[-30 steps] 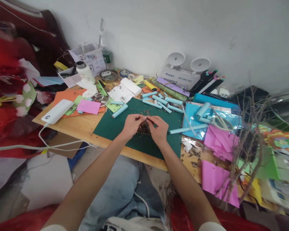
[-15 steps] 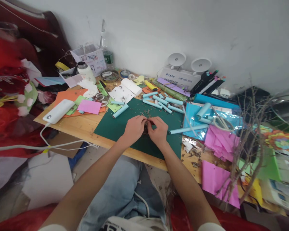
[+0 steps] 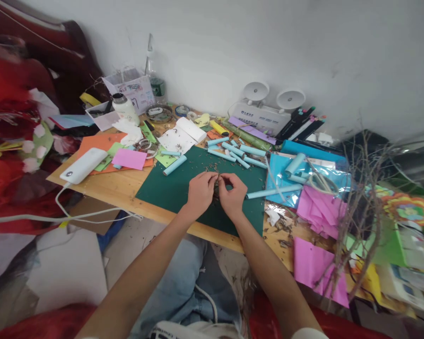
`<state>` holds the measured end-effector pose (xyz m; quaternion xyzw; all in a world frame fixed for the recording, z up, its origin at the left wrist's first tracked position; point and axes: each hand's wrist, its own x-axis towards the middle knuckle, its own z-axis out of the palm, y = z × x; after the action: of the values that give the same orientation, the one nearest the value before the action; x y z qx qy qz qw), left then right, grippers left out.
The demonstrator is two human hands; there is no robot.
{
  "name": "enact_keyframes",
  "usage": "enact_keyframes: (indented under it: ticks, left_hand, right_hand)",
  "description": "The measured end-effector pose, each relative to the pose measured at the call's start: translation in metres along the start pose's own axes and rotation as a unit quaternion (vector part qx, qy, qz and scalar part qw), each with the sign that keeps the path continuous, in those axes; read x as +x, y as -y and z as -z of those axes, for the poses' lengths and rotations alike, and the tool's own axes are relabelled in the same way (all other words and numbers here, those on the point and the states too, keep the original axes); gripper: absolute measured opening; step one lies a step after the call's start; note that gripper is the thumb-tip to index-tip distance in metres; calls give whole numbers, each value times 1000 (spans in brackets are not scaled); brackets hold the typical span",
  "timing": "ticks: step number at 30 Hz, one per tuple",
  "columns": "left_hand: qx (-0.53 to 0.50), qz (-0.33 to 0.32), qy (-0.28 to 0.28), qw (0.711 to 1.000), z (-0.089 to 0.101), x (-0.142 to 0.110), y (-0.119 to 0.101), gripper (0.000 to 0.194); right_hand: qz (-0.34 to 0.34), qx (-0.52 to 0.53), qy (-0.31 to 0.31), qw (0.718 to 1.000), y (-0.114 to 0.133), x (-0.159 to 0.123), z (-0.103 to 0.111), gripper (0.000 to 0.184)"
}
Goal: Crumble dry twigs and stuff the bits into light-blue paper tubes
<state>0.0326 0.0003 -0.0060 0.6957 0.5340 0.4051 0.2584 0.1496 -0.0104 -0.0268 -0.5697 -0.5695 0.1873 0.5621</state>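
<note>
Both hands [image 3: 200, 192] [image 3: 233, 193] pinch a small brown scrap [image 3: 217, 177]; its long axis is unclear.

Here's a smooth, matt green mat [image 3: 173, 188], rough brown scraps [image 3: 211, 167] across it, pale wooden worktop [image 3: 115, 186] beneath! At one o'clock from the mat sits a satin plastic router [image 3: 259, 117]; at three, a glossy blue plastic packet [image 3: 282, 165], crinkled pink paper [image 3: 320, 212] and knobbly, woody twigs [image 3: 376, 230]; at eleven, a shiny clear plastic bottle [image 3: 158, 88].

The dark scraps [image 3: 216, 193] between left hand [image 3: 200, 192] and right hand [image 3: 233, 194] seem partly hidden, too small to identify.
</note>
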Motion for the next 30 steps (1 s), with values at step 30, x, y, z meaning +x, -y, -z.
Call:
enact_keyframes:
  ticks: [30]
  left_hand:
    - [-226,158,48,960,5,8,16,23]
  right_hand:
    - [131,-58,31,989,-4,5,2,19]
